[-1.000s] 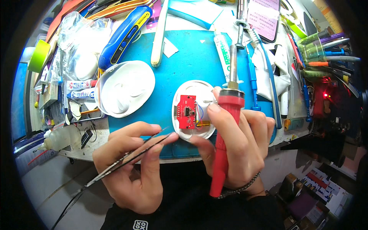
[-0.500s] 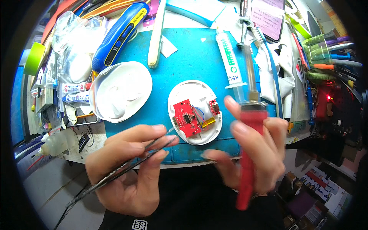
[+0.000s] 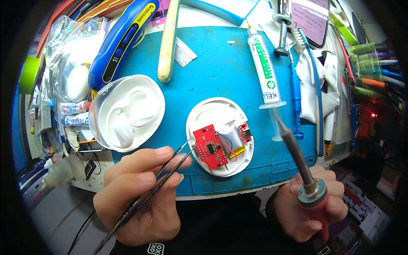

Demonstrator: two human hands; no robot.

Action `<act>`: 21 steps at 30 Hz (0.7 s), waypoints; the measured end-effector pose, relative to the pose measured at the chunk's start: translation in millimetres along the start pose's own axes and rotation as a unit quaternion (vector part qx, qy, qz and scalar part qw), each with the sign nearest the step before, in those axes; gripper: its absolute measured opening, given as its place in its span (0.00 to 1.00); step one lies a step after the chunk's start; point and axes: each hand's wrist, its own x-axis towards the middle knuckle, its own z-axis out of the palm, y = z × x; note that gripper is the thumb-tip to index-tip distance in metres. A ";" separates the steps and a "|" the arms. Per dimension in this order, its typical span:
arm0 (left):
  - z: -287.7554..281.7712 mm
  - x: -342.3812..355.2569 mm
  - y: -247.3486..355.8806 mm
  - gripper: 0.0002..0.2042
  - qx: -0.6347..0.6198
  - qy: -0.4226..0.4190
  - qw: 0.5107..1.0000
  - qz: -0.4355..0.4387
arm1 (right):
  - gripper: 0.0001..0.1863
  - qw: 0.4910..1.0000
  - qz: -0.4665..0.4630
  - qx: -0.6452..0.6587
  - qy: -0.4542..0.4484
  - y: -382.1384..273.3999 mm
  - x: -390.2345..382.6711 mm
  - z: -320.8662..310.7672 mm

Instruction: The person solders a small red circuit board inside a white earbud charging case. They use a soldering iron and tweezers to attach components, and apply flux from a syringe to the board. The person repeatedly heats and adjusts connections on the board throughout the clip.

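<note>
Left hand (image 3: pixel 138 199) pinches tweezers (image 3: pixel 170 163), tips at the edge of the red board (image 3: pixel 209 146) seated in the white shell (image 3: pixel 221 142) on the blue mat (image 3: pixel 212 72); right hand (image 3: pixel 308 208) grips the iron (image 3: pixel 297 159), tip lifted clear; board looks light, fragile, so take it by the edges.

Two white shell halves (image 3: pixel 126 112) (image 3: pixel 221 136), two red circuit boards (image 3: pixel 210 146) (image 3: pixel 245 132), one syringe (image 3: pixel 266 72).
</note>
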 end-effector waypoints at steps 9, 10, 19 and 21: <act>0.3 -2.4 6.4 0.14 0.043 -0.052 0.998 0.009 | 0.24 1.000 0.005 -0.010 0.007 1.3 -5.2 -2.3; -2.1 -1.0 6.2 0.14 0.057 -0.064 0.996 0.013 | 0.24 1.000 0.007 -0.012 0.007 0.3 -5.0 -1.6; -3.7 8.0 5.7 0.14 0.021 -0.095 0.995 0.013 | 0.17 0.996 -0.025 0.062 -0.051 -2.6 7.8 -5.8; -0.5 7.6 5.2 0.14 0.014 -0.081 0.997 0.003 | 0.17 0.994 -0.031 0.073 -0.077 -2.1 10.9 -7.3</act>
